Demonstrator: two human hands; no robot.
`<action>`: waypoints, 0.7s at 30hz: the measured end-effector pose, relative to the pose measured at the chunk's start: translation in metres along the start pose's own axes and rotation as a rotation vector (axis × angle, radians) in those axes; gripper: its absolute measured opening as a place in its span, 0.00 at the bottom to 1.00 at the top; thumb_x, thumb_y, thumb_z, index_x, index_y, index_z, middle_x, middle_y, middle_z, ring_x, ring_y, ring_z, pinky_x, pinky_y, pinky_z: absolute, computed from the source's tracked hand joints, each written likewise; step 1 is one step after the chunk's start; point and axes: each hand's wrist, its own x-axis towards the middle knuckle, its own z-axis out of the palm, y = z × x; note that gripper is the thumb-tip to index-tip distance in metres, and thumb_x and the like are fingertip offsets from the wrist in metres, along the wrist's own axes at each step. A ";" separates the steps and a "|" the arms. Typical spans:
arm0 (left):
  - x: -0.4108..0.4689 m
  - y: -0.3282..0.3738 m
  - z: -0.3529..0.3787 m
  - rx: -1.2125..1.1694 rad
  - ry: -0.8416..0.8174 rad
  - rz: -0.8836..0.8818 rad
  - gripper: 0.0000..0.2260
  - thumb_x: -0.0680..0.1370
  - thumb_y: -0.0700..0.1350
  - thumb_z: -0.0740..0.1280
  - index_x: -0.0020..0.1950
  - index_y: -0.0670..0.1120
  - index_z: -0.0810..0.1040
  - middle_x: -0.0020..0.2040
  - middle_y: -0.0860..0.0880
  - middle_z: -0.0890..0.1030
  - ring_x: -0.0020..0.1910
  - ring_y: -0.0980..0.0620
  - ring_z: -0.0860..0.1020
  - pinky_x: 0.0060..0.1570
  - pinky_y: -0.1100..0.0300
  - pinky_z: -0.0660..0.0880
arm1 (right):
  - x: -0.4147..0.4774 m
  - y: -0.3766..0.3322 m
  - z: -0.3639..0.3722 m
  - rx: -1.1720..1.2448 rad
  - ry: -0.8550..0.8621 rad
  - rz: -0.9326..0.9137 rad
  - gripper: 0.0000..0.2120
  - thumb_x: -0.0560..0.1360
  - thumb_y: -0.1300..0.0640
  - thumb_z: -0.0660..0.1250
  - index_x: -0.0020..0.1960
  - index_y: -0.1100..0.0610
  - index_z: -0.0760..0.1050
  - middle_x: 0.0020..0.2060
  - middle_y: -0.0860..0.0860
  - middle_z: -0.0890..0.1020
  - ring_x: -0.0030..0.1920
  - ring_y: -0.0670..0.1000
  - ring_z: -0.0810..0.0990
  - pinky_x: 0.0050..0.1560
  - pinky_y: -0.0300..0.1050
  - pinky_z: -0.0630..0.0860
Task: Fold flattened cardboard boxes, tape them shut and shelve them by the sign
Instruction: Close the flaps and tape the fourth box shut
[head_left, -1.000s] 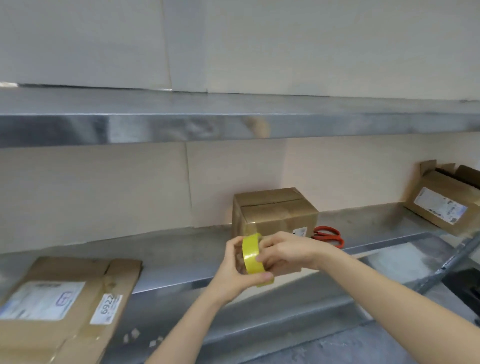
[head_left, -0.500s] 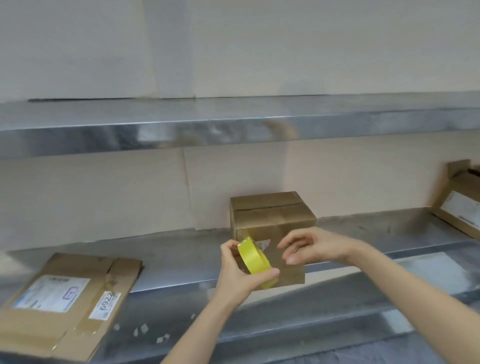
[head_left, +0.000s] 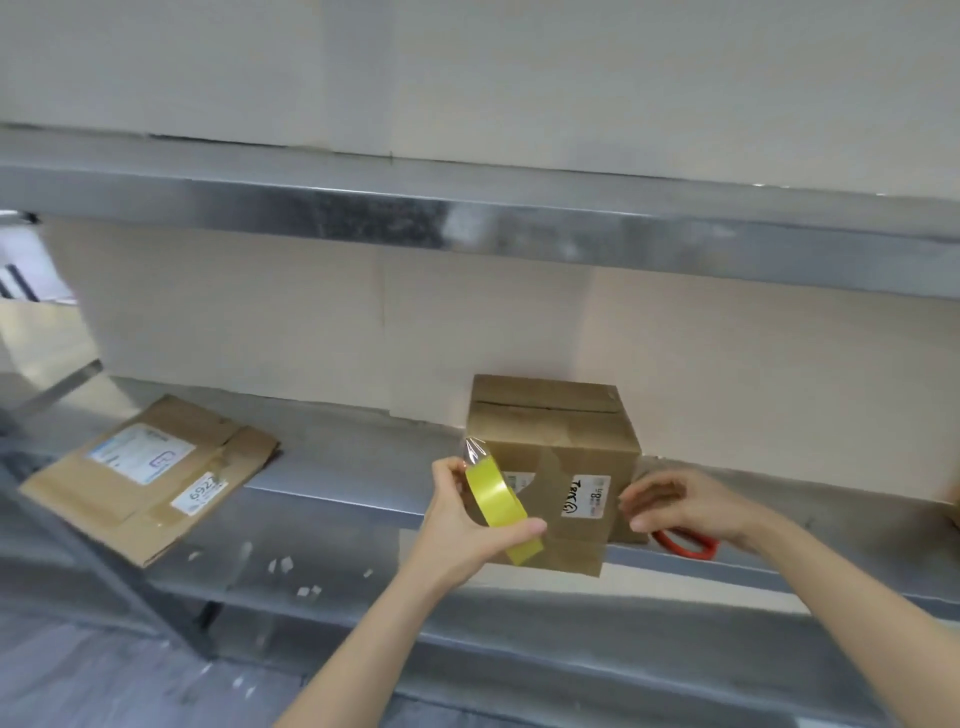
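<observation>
Cardboard box (head_left: 550, 441), already folded into shape, stands at the front of the lower steel shelf (head_left: 343, 473). Its top flaps meet along an open seam, which I judge is why the tape is out. A flattened cardboard box (head_left: 150, 473) lies well apart to the left on the same shelf, probably waiting its turn.

The left hand (head_left: 467, 535) grips the yellow tape roll (head_left: 496, 499) in front of the box's left face, thumb across the roll's near edge and fingers behind. A crinkled free end (head_left: 475, 449) stands up from the top of the roll, ready to be pulled.

The right hand (head_left: 680, 504) has its fingers bent beside the box's lower right corner. Blur keeps me from telling whether it touches the box or pinches anything. An orange scissor handle (head_left: 685, 543) shows just beneath that hand, within easy reach for cutting. Small paper scraps (head_left: 306, 590) dot the ledge below.

Half a second ago the right hand was close beside the roll. It has since swung right to the box's far side, and the scissors have come into view.
</observation>
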 end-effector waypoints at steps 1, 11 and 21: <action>-0.003 0.003 0.008 -0.001 0.007 -0.007 0.39 0.54 0.63 0.80 0.55 0.60 0.60 0.55 0.54 0.75 0.54 0.57 0.76 0.53 0.49 0.79 | 0.001 0.009 -0.009 -0.009 0.021 0.006 0.13 0.67 0.67 0.77 0.49 0.57 0.82 0.44 0.50 0.86 0.47 0.46 0.84 0.47 0.32 0.76; -0.016 0.018 0.069 0.107 0.196 -0.032 0.39 0.52 0.68 0.75 0.56 0.60 0.60 0.58 0.56 0.70 0.60 0.57 0.70 0.62 0.54 0.71 | 0.016 0.099 -0.044 -0.480 0.125 -0.006 0.17 0.68 0.56 0.73 0.55 0.49 0.73 0.52 0.49 0.81 0.53 0.51 0.79 0.53 0.42 0.73; -0.021 0.047 0.165 0.172 0.270 -0.072 0.43 0.52 0.71 0.72 0.59 0.54 0.62 0.57 0.56 0.68 0.61 0.55 0.65 0.59 0.57 0.65 | -0.019 0.161 -0.118 -0.513 0.101 0.142 0.31 0.65 0.49 0.78 0.62 0.52 0.67 0.54 0.52 0.78 0.52 0.53 0.77 0.49 0.43 0.73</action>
